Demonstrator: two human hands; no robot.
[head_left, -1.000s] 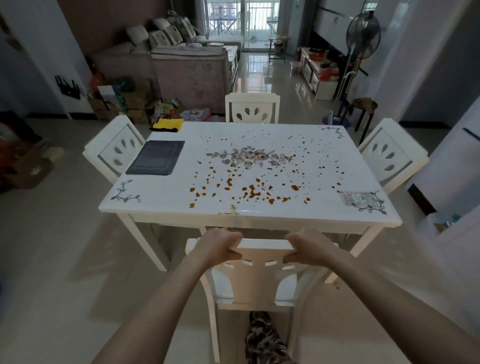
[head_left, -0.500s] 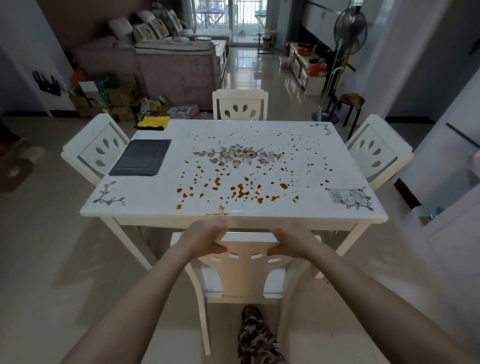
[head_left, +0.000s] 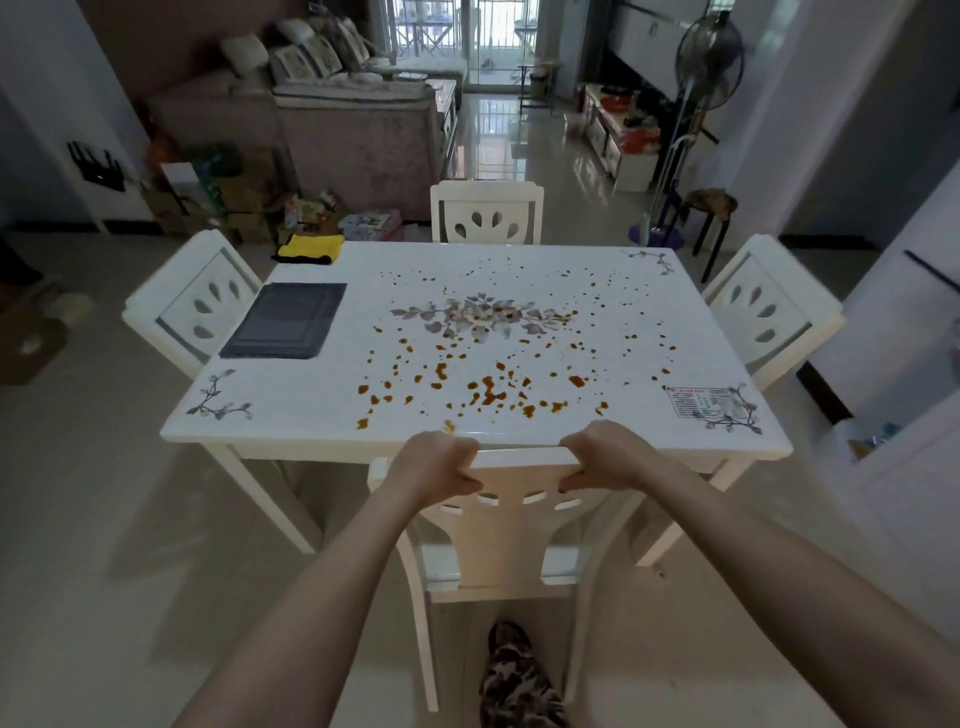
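Head view shows the near chair (head_left: 511, 535) at 6 o'clock of the table (head_left: 311, 410), its top rail right at the table's near edge. I cannot tell whether rail and edge touch. The left hand (head_left: 436, 467) and the right hand (head_left: 608, 454) each wrap the top rail, fingers curled over the far side and thumbs on the near side, left hand towards 7 o'clock and right hand towards 5 o'clock.

The main risk, as I judge it, is to the knuckles. They lie between the rail and the table edge, so a push forward would likely pinch them against it.

Brown splashes (head_left: 488, 395) cover the tabletop from the centre down to 6 o'clock, and one drop (head_left: 449, 426) sits at the very edge just beside the left hand. A knock from the chair could jolt the table and send liquid over the rim, or the hand could smear it.

A foot (head_left: 511, 670) in a patterned slipper stands between the chair's rear legs. A pull straight back could bring a leg or the seat frame onto it. The floor looks glossy, so the legs may skid sideways if the pull is uneven.

The dark mat (head_left: 284, 327) at 10 o'clock and the yellow cloth (head_left: 310, 248) at 11 o'clock lie well apart from all this.
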